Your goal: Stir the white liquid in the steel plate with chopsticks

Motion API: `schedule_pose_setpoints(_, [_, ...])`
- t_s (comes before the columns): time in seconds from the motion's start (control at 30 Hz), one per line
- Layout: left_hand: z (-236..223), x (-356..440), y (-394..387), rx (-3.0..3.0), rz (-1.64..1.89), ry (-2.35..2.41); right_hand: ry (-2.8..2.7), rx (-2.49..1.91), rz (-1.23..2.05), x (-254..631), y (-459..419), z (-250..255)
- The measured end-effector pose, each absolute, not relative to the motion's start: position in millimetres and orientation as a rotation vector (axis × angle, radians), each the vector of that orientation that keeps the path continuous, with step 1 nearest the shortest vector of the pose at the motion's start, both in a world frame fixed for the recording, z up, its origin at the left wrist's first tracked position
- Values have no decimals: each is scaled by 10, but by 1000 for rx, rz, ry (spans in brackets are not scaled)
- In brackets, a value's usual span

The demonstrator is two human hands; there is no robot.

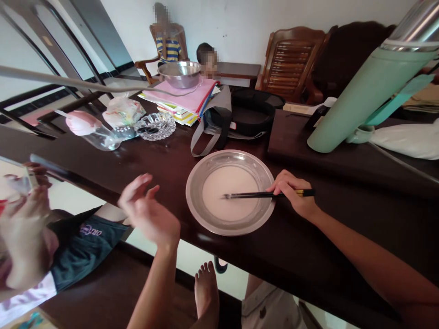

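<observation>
My right hand (291, 192) is closed round a pair of black chopsticks (254, 195) with gold near the top ends. Their tips reach over a pale, milky liquid (228, 183) in a shallow metal basin (197, 214); whether they dip in is hard to tell. The basin rests on the dark wooden table near its front edge. Left of the basin, my left hand (149, 212) is raised in the air, slightly blurred, fingers apart and nothing in it.
Behind the basin are a black and grey bag (254, 114), a glass ashtray (156, 126) and a steel bowl (180, 73) on pink folders (171, 93). A green thermos (370, 91) leans at right. Another person's hands (30, 196) hold something at left; two people are farther back.
</observation>
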State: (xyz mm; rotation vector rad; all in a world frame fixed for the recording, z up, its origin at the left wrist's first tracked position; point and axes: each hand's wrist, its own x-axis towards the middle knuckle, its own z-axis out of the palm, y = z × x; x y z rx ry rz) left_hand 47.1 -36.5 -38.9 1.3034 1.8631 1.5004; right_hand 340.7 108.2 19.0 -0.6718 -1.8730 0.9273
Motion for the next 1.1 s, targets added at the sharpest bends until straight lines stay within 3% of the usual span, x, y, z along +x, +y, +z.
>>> schedule_pose_setpoints(0.07, [-140,274,42,1044,1950,1786,-1809,-732,890,3411,1090,193])
schedule_pose_setpoints(0.1, [-85,233,169,917,2005,1666,-1769,-744,900,3415,1096,190])
schedule_pose_setpoints(0.23, [-80,310,229,824,1808,1442,-1810,-684,973,3425,1107,175])
schedule_pose_setpoints(0.4, [-48,352,90,1085,1651,1656,-1766,-768,905,3428,1122,163])
schedule_pose_setpoints(1.1, [-92,320,96,1088,1595,1669,-1711,-710,944,3441,1131,162])
